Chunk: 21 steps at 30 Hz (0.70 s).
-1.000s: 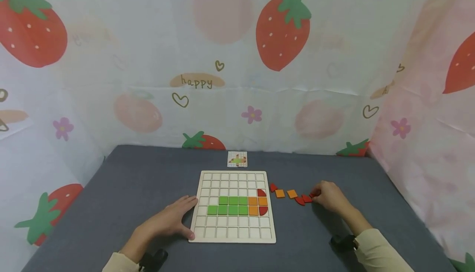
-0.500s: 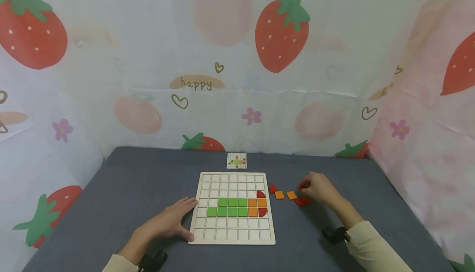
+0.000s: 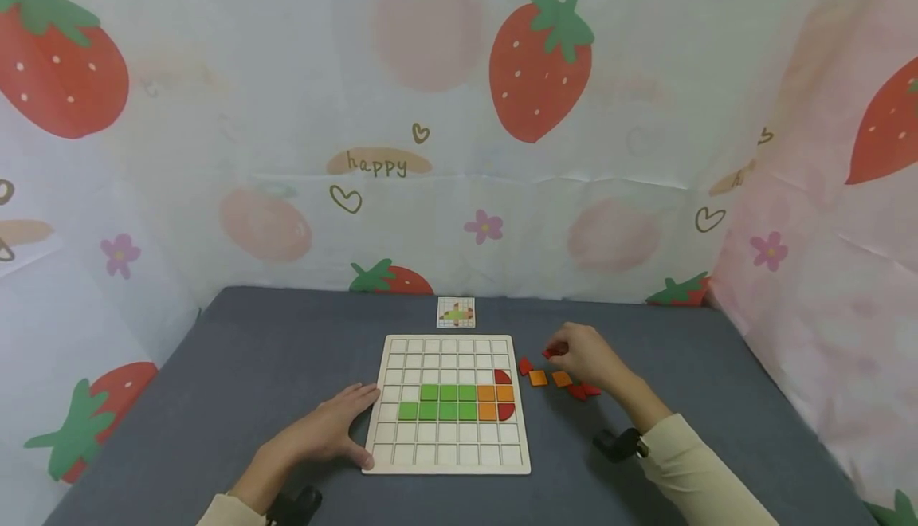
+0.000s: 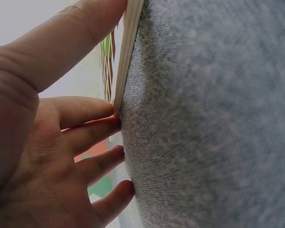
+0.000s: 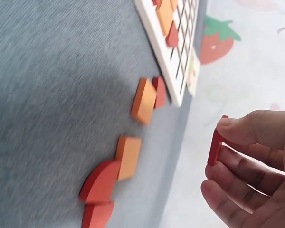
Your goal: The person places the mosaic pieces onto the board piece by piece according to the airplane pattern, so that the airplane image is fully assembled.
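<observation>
A pale wooden grid board [image 3: 448,454] lies on the table, with green square tiles [image 3: 448,411], orange square tiles [image 3: 487,411] and two red quarter-round tiles [image 3: 506,412] in its cells. My left hand [image 3: 326,428] rests at the board's left edge, thumb and fingertips touching it, fingers fairly straight. My right hand [image 3: 586,353] is raised to the right of the board. Between its thumb and fingers it pinches a red tile [image 5: 215,148]. Below it on the cloth lie two orange tiles [image 5: 128,157] and several red tiles [image 5: 99,183].
A small card with a coloured grid picture [image 3: 456,312] lies behind the board. The table has a grey cloth [image 3: 301,335]. A white curtain printed with strawberries [image 3: 541,64] hangs behind and at both sides.
My right hand has picked up a red tile from the right end of the loose tiles and carried it left toward the board. My left hand stays at the board's edge.
</observation>
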Tool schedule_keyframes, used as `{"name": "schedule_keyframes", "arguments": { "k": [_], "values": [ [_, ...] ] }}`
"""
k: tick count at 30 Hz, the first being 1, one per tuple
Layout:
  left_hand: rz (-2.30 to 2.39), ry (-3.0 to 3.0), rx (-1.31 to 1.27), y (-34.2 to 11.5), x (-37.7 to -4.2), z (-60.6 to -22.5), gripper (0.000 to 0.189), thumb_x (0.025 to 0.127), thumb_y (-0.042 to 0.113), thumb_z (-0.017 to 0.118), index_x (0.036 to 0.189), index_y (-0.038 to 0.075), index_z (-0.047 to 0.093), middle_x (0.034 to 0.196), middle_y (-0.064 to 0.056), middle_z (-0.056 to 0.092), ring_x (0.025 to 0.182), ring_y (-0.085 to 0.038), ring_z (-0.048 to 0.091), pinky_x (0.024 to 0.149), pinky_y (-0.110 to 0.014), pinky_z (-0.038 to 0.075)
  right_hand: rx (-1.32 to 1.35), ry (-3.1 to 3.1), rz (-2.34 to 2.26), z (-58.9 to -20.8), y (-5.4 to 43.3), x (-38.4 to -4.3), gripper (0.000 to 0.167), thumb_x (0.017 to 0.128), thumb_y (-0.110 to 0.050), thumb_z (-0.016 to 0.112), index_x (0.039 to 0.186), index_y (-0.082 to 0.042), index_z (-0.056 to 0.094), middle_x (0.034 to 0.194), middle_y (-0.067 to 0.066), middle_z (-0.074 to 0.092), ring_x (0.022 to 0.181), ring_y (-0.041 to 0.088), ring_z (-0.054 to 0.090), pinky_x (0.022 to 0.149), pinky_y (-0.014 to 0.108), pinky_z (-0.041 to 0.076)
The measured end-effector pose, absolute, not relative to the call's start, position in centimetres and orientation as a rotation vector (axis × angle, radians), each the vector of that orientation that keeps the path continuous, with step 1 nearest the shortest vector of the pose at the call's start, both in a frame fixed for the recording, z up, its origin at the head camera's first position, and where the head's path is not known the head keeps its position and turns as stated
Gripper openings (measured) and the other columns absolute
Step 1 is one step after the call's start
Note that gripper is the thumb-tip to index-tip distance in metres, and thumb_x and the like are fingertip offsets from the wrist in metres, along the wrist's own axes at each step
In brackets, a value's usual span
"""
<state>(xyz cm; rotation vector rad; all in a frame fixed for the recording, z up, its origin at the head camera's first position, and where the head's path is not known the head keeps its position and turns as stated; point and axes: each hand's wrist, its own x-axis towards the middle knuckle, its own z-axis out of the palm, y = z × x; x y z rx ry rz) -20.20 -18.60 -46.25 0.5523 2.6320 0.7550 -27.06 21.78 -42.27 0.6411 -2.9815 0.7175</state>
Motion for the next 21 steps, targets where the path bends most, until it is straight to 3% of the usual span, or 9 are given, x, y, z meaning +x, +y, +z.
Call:
{"name": "schedule_keyframes", "arguments": {
  "k": [21],
  "values": [
    [0.769, 2.641, 0.543, -18.7, -20.0, -46.4, 0.104, 0.064, 0.035, 0.087, 0.146, -0.005, 0.038, 0.154, -0.024, 0.035, 0.145, -0.048, 0.024, 0.108, -0.070, 0.024, 0.816, -2.964, 0.710, -41.8, 15.1, -27.9, 0.016, 0.084, -0.006, 0.071, 0.099, -0.002, 0.075, 0.091, 0.006, 0.064, 0.079, 0.014, 0.058, 0.069, 0.028, 0.053]
  ]
}}
